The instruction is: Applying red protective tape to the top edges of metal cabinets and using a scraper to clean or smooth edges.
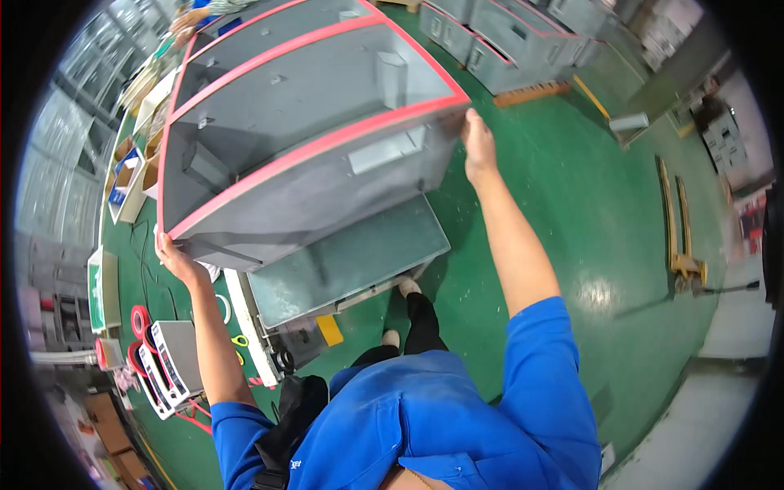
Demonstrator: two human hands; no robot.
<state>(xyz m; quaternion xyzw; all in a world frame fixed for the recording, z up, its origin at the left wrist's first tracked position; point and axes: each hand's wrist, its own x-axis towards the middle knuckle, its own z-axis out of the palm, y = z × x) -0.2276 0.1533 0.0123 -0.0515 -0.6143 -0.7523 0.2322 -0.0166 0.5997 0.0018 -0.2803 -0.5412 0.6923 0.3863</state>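
Note:
I hold a large grey metal cabinet shell point(310, 122) with red tape along its open rim, tilted with the open side up. My left hand point(173, 255) grips its lower left corner. At its right corner, my right hand point(478, 145) grips the edge. Inside the shell are small grey brackets and a box-shaped fitting. The shell hangs over a grey metal worktable point(351, 261) in front of my legs.
Red tape rolls point(139, 320) and small white units point(167, 367) lie on the green floor at the lower left. Cardboard boxes point(131, 175) line the left side. More grey cabinets point(514, 37) stand at the top. A yellow pallet jack point(682, 237) is at the right.

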